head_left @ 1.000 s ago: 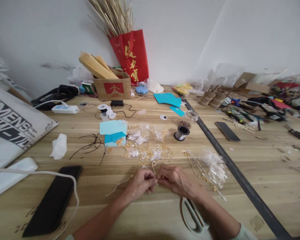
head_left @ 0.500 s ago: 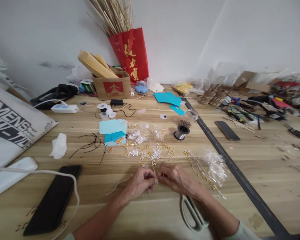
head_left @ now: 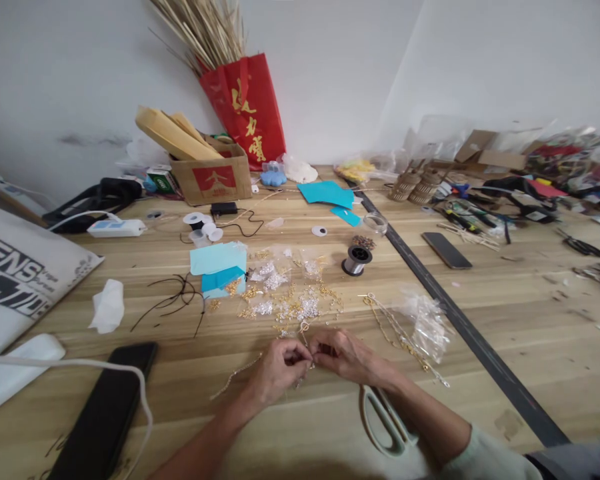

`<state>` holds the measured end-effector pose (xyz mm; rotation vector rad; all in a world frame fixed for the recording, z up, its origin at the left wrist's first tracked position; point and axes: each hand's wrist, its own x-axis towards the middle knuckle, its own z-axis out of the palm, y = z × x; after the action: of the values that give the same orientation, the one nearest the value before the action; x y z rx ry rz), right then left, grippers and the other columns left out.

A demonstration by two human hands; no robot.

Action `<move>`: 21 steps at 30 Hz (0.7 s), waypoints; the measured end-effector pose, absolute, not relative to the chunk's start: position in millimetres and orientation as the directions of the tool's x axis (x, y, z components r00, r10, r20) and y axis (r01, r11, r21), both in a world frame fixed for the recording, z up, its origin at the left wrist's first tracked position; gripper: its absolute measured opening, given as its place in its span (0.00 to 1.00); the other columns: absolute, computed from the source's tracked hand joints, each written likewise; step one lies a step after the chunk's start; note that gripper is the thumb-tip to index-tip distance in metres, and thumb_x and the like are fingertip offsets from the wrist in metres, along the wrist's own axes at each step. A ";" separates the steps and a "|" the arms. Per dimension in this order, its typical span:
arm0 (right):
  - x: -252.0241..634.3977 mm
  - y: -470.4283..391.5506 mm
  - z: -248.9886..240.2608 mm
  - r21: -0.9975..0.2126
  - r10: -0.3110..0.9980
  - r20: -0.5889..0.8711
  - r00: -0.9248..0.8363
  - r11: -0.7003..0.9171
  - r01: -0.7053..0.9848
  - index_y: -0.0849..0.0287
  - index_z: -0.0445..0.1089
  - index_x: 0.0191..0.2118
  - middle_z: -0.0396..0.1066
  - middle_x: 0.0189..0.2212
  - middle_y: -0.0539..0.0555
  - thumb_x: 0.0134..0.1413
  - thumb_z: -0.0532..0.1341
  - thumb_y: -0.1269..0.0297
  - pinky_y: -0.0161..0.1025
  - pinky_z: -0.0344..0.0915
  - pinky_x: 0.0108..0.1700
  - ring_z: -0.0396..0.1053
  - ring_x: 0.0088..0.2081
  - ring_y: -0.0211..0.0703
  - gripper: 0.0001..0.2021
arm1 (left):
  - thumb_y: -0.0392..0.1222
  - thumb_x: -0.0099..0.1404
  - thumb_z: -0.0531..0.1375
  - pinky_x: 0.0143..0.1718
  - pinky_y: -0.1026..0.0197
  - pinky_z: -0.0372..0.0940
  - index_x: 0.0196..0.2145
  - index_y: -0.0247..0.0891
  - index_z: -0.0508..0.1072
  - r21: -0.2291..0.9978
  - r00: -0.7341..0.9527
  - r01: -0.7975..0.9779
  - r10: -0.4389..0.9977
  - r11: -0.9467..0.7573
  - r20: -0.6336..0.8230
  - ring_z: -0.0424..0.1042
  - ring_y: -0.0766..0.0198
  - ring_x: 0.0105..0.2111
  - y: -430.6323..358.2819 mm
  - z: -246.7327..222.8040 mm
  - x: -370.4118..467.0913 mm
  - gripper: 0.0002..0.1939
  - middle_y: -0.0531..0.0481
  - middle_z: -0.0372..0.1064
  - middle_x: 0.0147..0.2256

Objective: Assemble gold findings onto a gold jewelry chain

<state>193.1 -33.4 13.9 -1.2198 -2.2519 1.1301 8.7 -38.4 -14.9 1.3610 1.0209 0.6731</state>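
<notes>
Low over the near part of the table, the fingertips of my left hand (head_left: 280, 368) and my right hand (head_left: 344, 357) meet in a pinch. Between them is a thin chain (head_left: 305, 337), with a small loop at its far end; the fingers hide the exact spot they grip. Another stretch of pale fine chain (head_left: 233, 380) trails on the wood left of my left hand. Just beyond the fingers lie loose gold and silver jewelry findings (head_left: 307, 303). Light green scissors (head_left: 387, 423) rest partly beneath my right forearm.
Gold and silver chains (head_left: 397, 337) and clear plastic bags (head_left: 427, 327) lie to the right. Beyond the findings stand a wire spool (head_left: 357, 260) and blue-green cards (head_left: 220, 260). Black cords (head_left: 177, 300) and a large black phone (head_left: 105, 413) are on the left. A dark strip (head_left: 445, 313) crosses the table.
The view has turned slightly right, so the table things sit farther left. Both hands stay together at the chain, with only slight finger movement.
</notes>
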 end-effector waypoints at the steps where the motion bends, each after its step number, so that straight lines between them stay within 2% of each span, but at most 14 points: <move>1: 193.4 -33.0 13.3 -0.785 0.814 -0.080 -0.575 0.304 0.540 0.61 0.68 0.31 0.64 0.24 0.47 0.55 0.58 0.71 0.29 0.52 0.27 0.59 0.26 0.33 0.04 | 0.34 0.51 0.59 0.22 0.67 0.62 0.23 0.33 0.71 0.979 0.433 0.173 0.884 0.111 -0.177 0.66 0.69 0.20 -38.4 -14.8 9.0 0.02 0.52 0.66 0.20; 5: 194.1 -32.2 11.6 -0.813 0.809 -0.103 -0.579 0.266 0.517 0.62 0.68 0.30 0.63 0.24 0.47 0.54 0.58 0.71 0.29 0.53 0.27 0.58 0.25 0.33 0.03 | 0.34 0.52 0.60 0.24 0.67 0.62 0.23 0.34 0.72 0.977 0.421 0.207 0.896 0.059 -0.143 0.67 0.68 0.21 -37.5 -14.7 9.4 0.03 0.51 0.68 0.20; 10: 195.0 -32.0 10.2 -0.834 0.812 -0.099 -0.575 0.248 0.494 0.62 0.68 0.30 0.63 0.24 0.47 0.54 0.58 0.71 0.29 0.53 0.27 0.58 0.26 0.33 0.03 | 0.34 0.53 0.59 0.24 0.66 0.62 0.23 0.34 0.72 0.977 0.430 0.189 0.886 0.102 -0.175 0.66 0.68 0.20 -37.2 -11.7 9.3 0.03 0.52 0.67 0.19; 21: 200.7 -29.8 17.6 -0.885 0.764 -0.192 -0.616 0.137 0.446 0.62 0.70 0.35 0.63 0.23 0.46 0.51 0.59 0.72 0.28 0.52 0.25 0.58 0.24 0.32 0.04 | 0.33 0.52 0.59 0.24 0.66 0.62 0.23 0.34 0.71 0.974 0.429 0.201 0.884 0.109 -0.187 0.66 0.68 0.20 -36.8 -13.5 9.2 0.03 0.53 0.66 0.19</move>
<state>200.7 -29.8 17.6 -1.1744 -2.1139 1.4711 9.2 -36.8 -13.5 1.4000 1.0464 0.6692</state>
